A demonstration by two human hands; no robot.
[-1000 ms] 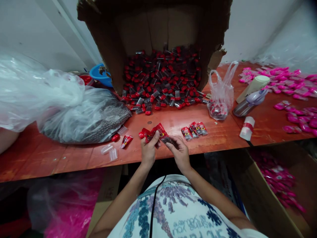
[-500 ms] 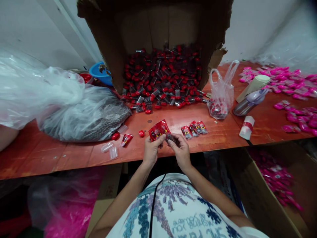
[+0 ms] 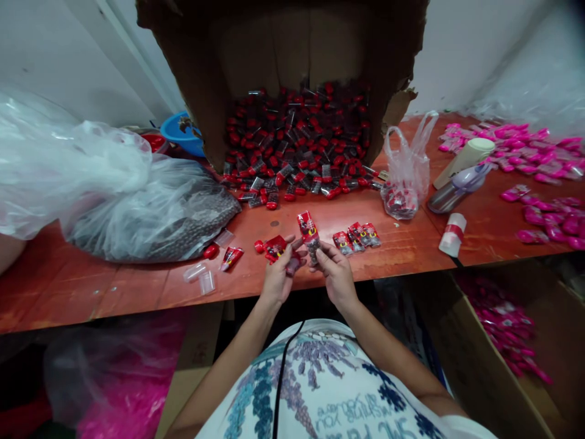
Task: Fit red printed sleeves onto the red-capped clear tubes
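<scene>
Red-printed above and dark below, 1 glossy packet (image 3: 308,227) in the head view is now drawn apart from a second red packet (image 3: 275,247), seemingly letting each be handled singly, the right hand (image 3: 337,271) pinching its lower end closely over the table (image 3: 150,286), the left hand (image 3: 278,277) curled around the other.

You wear a white short-sleeved fabric top with a printed front (image 3: 340,396), and a thin black cord (image 3: 280,387) runs down it. Left of the cord, your print has knobbly teal (image 3: 240,396) and dark-blue strands (image 3: 265,384); right of it, drooping purple flower clusters (image 3: 320,358), then navy leaf-like sprigs (image 3: 395,390). Pale blue lettering (image 3: 359,414), inverted to you, sits lower right of the cord. Your white right sleeve (image 3: 466,428) shows farthest right of it.
</scene>
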